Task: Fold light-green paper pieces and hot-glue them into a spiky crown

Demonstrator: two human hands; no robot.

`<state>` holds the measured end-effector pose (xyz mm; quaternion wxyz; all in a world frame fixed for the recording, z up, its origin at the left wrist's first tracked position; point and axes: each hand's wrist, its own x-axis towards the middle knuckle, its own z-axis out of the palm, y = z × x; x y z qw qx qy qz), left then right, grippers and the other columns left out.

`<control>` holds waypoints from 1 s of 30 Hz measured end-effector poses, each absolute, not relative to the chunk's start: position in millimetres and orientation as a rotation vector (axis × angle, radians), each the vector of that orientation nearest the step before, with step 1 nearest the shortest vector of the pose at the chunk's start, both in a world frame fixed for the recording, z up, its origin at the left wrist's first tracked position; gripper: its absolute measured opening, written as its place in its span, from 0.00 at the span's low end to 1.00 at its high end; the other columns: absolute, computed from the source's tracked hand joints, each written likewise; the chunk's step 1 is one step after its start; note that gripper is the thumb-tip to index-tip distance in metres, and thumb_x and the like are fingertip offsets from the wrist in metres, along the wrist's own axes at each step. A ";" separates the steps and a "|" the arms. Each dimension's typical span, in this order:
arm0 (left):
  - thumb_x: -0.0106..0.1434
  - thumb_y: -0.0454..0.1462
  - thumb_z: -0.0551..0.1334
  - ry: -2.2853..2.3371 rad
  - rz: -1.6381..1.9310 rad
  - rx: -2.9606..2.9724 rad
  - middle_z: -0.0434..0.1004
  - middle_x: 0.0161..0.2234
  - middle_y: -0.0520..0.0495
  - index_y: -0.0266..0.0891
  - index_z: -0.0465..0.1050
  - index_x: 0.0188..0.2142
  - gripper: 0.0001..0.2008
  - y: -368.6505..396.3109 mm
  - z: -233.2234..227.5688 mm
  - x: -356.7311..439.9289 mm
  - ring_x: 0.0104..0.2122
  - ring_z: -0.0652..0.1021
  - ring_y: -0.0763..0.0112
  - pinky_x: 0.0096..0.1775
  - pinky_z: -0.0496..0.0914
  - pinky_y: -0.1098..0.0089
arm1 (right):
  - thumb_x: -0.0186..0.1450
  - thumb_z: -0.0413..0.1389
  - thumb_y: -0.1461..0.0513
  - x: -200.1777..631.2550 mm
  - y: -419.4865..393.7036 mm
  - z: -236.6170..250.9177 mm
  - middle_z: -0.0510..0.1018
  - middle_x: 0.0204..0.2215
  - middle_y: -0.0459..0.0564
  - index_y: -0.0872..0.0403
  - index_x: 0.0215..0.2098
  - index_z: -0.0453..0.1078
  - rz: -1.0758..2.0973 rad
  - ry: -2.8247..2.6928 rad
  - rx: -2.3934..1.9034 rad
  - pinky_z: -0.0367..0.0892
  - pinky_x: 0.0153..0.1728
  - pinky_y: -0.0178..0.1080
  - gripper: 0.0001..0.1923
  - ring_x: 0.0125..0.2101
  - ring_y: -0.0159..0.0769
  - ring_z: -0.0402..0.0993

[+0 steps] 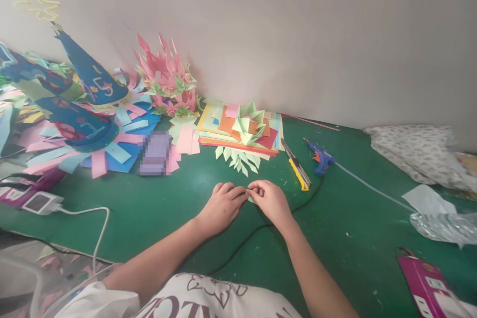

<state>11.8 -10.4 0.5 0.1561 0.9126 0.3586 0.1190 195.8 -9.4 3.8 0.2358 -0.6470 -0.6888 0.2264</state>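
Observation:
My left hand (222, 207) and my right hand (271, 204) meet fingertip to fingertip just above the green tabletop. Between them is a small piece of pale green paper (251, 199), pinched by both hands and mostly covered by the fingers. Just beyond lie several folded pale green paper leaves (238, 160). Behind those, a ring of folded green paper leaves (249, 126) rests on a stack of coloured paper sheets (208, 134). To the right of the stack is a yellow utility knife (300, 173), with a blue hot glue gun (319, 155) beside it.
Blue paper cone hats (91, 72) with paper strips and a pink paper crown (173, 77) stand at the left. A phone-like purple object (154, 154) lies near them. The glue gun's black cable (242, 248) runs beneath my arms. Purple power strips (425, 283) sit at both sides.

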 end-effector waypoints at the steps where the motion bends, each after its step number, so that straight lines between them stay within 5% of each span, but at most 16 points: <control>1: 0.65 0.33 0.49 1.024 0.344 2.609 0.70 0.49 0.45 0.45 0.66 0.52 0.17 -10.4 0.4 11.7 0.45 0.66 0.63 0.46 0.59 0.60 | 0.59 0.53 0.62 196.0 -9.7 5.0 0.76 0.23 0.47 0.51 0.27 0.72 0.614 -1.890 -1.773 0.62 0.26 0.35 0.06 0.24 0.35 0.70; 9: 0.66 0.34 0.49 1.026 0.376 2.572 0.70 0.51 0.48 0.46 0.66 0.51 0.17 -10.4 0.2 11.6 0.45 0.66 0.62 0.47 0.58 0.60 | 0.58 0.54 0.62 200.6 -12.2 9.4 0.76 0.23 0.45 0.51 0.29 0.72 0.709 -1.908 -1.810 0.61 0.24 0.34 0.05 0.22 0.34 0.69; 16: 0.65 0.33 0.49 1.033 0.408 2.560 0.70 0.50 0.47 0.45 0.67 0.50 0.16 -10.4 1.9 12.1 0.45 0.66 0.63 0.47 0.58 0.60 | 0.57 0.53 0.66 194.3 -15.3 3.2 0.73 0.22 0.46 0.51 0.25 0.68 0.493 -1.974 -1.819 0.60 0.26 0.35 0.05 0.24 0.34 0.67; 30: 0.65 0.31 0.50 1.054 0.423 2.586 0.70 0.50 0.47 0.44 0.68 0.49 0.16 -11.9 -0.7 13.8 0.47 0.66 0.65 0.47 0.57 0.60 | 0.66 0.49 0.65 201.0 -28.1 -8.3 0.75 0.30 0.49 0.53 0.33 0.70 0.257 -2.138 -1.464 0.64 0.35 0.38 0.08 0.33 0.37 0.70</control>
